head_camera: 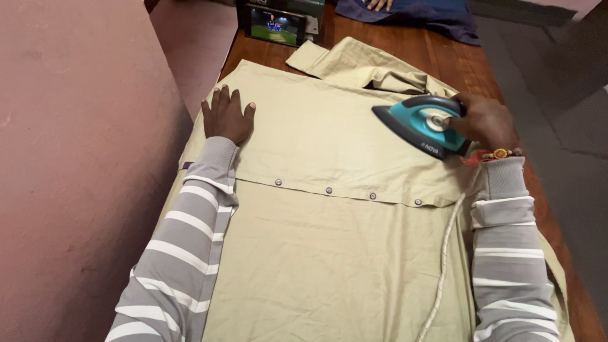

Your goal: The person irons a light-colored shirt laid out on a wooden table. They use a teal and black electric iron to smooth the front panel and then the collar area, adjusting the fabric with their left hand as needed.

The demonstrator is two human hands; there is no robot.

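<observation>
Fingers of the right hand (484,120) clench the handle of a teal iron (421,126), at three o'clock on the khaki shirt (329,240). The left hand (227,115) lies flat, fingers spread, at ten o'clock. A lit phone (277,25) stands at twelve o'clock on the wooden table (443,54).

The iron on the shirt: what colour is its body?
Teal with a dark grey base and handle; the iron shows best in the head view.

One shirt (329,209) (four buttons (329,190)), one iron (421,125), one phone (276,26)
</observation>
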